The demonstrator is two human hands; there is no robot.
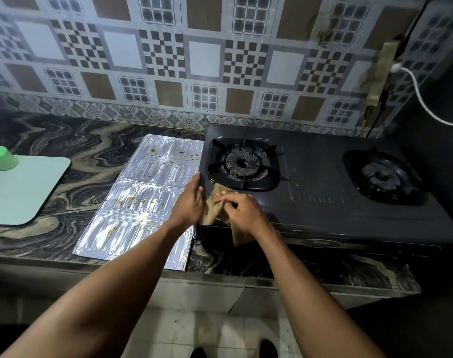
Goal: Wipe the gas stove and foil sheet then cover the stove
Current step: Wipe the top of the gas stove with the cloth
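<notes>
Right hand [243, 210] pinching brown cloth [214, 215] on gas stove [323, 192] front-left corner; left hand [192, 200] flat, fingers straight, against stove's left edge. Speckled foil sheet [140, 202] beside, on worktop [91, 156].

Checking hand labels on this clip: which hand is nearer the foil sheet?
Left. The left hand rests on the left edge of the stove, right beside the foil sheet; the right hand pinches the cloth farther right.

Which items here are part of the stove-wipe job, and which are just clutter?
Job: stove, foil sheet, cloth, left hand on the stove's edge, right hand pinching the cloth.
Lying about: green cup, pale mat, white cable.
</notes>
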